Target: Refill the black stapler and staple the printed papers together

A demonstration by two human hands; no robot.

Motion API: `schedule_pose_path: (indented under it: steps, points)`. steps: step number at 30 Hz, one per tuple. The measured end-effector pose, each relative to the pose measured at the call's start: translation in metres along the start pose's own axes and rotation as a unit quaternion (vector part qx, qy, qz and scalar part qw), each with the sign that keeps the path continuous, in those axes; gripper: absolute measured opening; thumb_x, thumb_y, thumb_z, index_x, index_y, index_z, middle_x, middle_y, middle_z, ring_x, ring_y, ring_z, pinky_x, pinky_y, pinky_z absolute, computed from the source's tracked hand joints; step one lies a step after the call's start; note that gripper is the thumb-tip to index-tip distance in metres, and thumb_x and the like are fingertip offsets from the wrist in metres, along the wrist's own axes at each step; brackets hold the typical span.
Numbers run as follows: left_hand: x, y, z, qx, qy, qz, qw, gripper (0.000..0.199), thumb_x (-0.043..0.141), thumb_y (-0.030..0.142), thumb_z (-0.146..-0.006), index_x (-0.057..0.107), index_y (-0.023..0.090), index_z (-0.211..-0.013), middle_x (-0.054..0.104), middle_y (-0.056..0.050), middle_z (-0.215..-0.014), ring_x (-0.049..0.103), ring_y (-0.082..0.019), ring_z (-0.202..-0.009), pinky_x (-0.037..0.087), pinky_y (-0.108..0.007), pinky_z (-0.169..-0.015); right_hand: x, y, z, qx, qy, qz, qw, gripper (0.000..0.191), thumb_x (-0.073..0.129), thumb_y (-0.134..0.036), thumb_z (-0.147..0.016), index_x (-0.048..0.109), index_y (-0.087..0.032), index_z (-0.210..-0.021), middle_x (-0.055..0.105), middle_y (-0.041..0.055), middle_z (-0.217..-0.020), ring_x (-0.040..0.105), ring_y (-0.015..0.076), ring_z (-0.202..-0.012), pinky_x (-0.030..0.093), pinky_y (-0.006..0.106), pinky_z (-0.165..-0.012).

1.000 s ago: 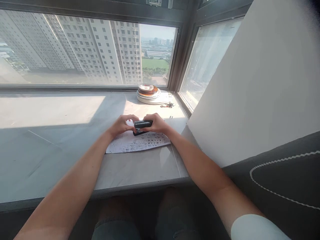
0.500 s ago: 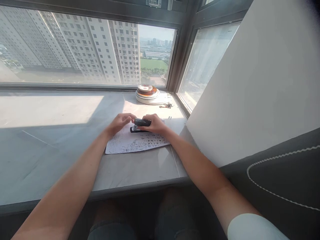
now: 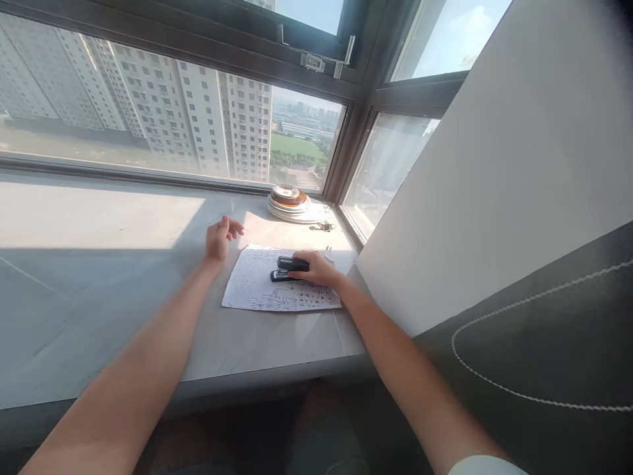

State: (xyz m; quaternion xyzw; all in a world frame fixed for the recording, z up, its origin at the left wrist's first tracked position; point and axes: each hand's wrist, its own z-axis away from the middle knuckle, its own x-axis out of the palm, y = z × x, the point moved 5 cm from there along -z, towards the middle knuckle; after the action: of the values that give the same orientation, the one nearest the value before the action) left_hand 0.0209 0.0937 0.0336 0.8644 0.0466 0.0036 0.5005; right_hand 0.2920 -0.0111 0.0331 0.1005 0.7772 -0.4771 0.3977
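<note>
A black stapler (image 3: pixel 291 265) rests over a sheet of paper (image 3: pixel 257 284) covered in handwriting, on the pale stone sill (image 3: pixel 237 346). My right hand (image 3: pixel 316 267) is wrapped round the stapler's right end, thumb low and fingers on top. The stapler's left end shows a gap between its upper arm and base. Up and left of the paper, my left hand (image 3: pixel 220 239) is raised off the sill with its fingers loosely bent and apart, and nothing is in it.
A stack of plates (image 3: pixel 289 206) stands in the window corner. Small dark items (image 3: pixel 322 226) lie beside it, and small pale pieces (image 3: pixel 329 251) lie behind my right hand. A white wall (image 3: pixel 484 165) slopes along the right, with a beaded cord (image 3: pixel 457 356) below.
My left hand has moved away left from the stapler and paper. My right hand still holds the stapler. The view has tilted up, showing more of the window.
</note>
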Motion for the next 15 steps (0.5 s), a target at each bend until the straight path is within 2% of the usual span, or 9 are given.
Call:
schedule_pose_path:
  steps: [5,10,12,15]
  points:
    - [0.004,0.000,0.000,-0.004,-0.013,-0.006,1.000,0.064,0.042,0.070,-0.099,0.072,0.020,-0.072,0.071,-0.008,-0.069,0.056,-0.017,-0.061,0.042,-0.031,-0.057,-0.020,0.011,0.044,0.062,0.040,0.023,0.997,0.038,0.073,-0.058,-0.085,0.069,-0.022,-0.096,0.065,0.0019,-0.088,0.057,0.0202,-0.079,0.041,0.032,-0.072]
    - [0.009,-0.001,-0.001,-0.006,-0.025,0.003,1.000,0.057,0.045,0.063,-0.098,0.071,0.020,-0.071,0.070,-0.007,-0.066,0.055,-0.016,-0.059,0.043,-0.030,-0.059,-0.028,0.013,0.062,0.083,0.075,0.035,0.993,0.040,0.074,-0.061,-0.083,0.070,-0.023,-0.094,0.065,0.0016,-0.086,0.056,0.0200,-0.074,0.041,0.033,-0.068]
    - [0.013,-0.003,0.000,-0.003,-0.048,-0.003,0.999,0.052,0.047,0.057,-0.098,0.072,0.020,-0.072,0.070,-0.007,-0.066,0.056,-0.016,-0.060,0.044,-0.030,-0.060,-0.027,0.013,0.063,0.088,0.093,0.042,0.991,0.040,0.074,-0.061,-0.083,0.068,-0.023,-0.092,0.063,0.0015,-0.084,0.055,0.0201,-0.075,0.041,0.033,-0.069]
    - [0.027,-0.004,0.003,0.020,-0.134,-0.038,0.990,0.045,0.052,0.053,-0.096,0.075,0.021,-0.076,0.074,-0.007,-0.074,0.062,-0.019,-0.069,0.048,-0.030,-0.065,-0.021,0.009,0.058,0.088,0.091,0.040,0.991,0.040,0.074,-0.061,-0.083,0.065,-0.023,-0.087,0.061,0.0013,-0.083,0.055,0.0204,-0.076,0.042,0.033,-0.070]
